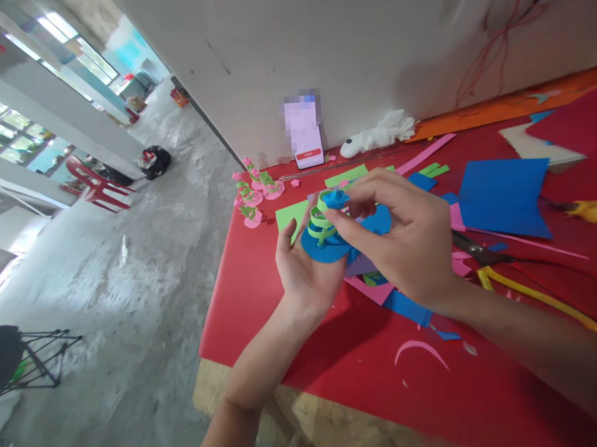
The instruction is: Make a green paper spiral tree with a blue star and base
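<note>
My left hand (308, 276) is palm up, fingers partly curled, and holds a paper flower craft on it. Its round blue paper base (320, 249) lies across the palm. From the base rises a light green paper spiral (321, 227). On top sits a small blue paper flower (336, 198), which my right hand (409, 234) pinches between thumb and forefinger. Part of the craft is hidden by the right fingers. At the back left of the red table stand several finished pink-and-green paper flowers (252, 212) on pink round bases.
Yellow-handled scissors (485, 260) lie right of my right hand, beside a blue paper sheet (504, 196). Paper scraps in pink, green and blue cover the red table (243, 306). A phone (307, 139) leans on the wall near a white glue bottle (359, 145).
</note>
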The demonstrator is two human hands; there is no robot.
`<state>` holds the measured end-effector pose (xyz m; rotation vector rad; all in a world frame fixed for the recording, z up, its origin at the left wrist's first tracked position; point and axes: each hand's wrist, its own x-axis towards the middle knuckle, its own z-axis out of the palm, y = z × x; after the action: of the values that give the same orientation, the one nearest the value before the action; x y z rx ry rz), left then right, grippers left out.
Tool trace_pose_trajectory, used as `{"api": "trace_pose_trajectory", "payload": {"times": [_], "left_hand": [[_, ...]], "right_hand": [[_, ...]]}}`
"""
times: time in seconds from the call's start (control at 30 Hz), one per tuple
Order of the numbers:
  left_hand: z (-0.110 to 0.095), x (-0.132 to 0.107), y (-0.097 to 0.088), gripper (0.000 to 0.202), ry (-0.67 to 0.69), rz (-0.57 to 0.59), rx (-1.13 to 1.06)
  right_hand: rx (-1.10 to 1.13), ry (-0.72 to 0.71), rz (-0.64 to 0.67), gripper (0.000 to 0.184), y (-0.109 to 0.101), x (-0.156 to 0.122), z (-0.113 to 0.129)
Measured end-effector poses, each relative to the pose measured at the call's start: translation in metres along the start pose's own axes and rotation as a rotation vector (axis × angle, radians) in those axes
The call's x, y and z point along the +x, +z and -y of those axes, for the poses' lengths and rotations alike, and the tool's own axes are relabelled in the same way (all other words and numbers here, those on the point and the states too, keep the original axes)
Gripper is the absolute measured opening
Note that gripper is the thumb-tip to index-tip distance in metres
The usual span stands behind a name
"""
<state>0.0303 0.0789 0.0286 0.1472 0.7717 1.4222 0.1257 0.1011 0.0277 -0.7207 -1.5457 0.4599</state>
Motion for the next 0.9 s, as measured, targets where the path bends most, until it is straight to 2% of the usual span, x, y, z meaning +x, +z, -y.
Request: {"api": "trace_pose_trajectory", "payload": {"times": [0.63,0.9], "left_hand": [[-0.0004,-0.0014,0.0017,0.037,-0.005,-0.017,-0.024],[0.0030,0.0041,-0.0033,0.035,0.008,0.009,-0.040]], "right_hand": [[0.008,-0.003,0.009,0.012,-0.0004,0.0010,0.0014],[-0.001,-0.015,0.016,0.010,-0.0011,0.0001,-0.0014]]}}
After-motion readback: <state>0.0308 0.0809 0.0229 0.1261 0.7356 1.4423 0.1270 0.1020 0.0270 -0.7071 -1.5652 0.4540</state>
